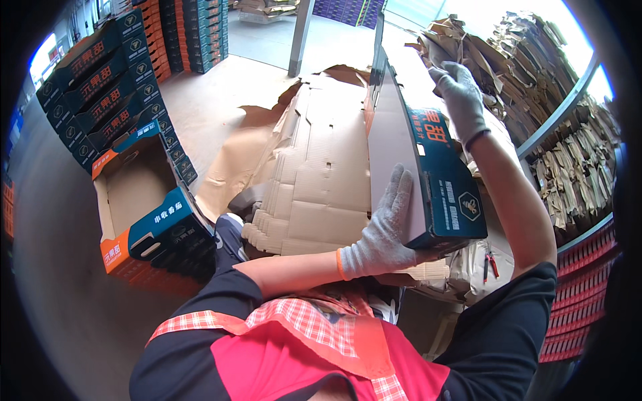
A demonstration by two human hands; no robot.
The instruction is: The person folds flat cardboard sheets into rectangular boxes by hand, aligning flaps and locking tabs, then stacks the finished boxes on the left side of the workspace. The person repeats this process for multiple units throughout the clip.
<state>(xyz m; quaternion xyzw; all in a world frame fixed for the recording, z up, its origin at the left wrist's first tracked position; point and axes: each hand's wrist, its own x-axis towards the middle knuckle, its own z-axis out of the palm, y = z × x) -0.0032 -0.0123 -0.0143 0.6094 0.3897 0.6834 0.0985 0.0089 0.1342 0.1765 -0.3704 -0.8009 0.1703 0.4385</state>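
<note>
A dark teal cardboard box (438,180) with orange print and a pale inner face stands on its side before me, tilted. My left hand (384,230), in a grey glove, holds its near lower end, with the fingers lying along the pale face and the palm beneath. Beyond the box's right edge my right hand (463,100), also gloved, is raised with its fingers curled in. It appears apart from the box, and nothing shows in its grip. Left of the box lies a stack of flat brown cardboard blanks (314,174).
An open teal and orange tray box (137,177) tops a stack on the left, beside taller stacked boxes (100,87). Bundled flat cardboard (535,60) fills a rack at right, with red crates (582,294) below. A red-handled tool (491,266) lies nearby at the right.
</note>
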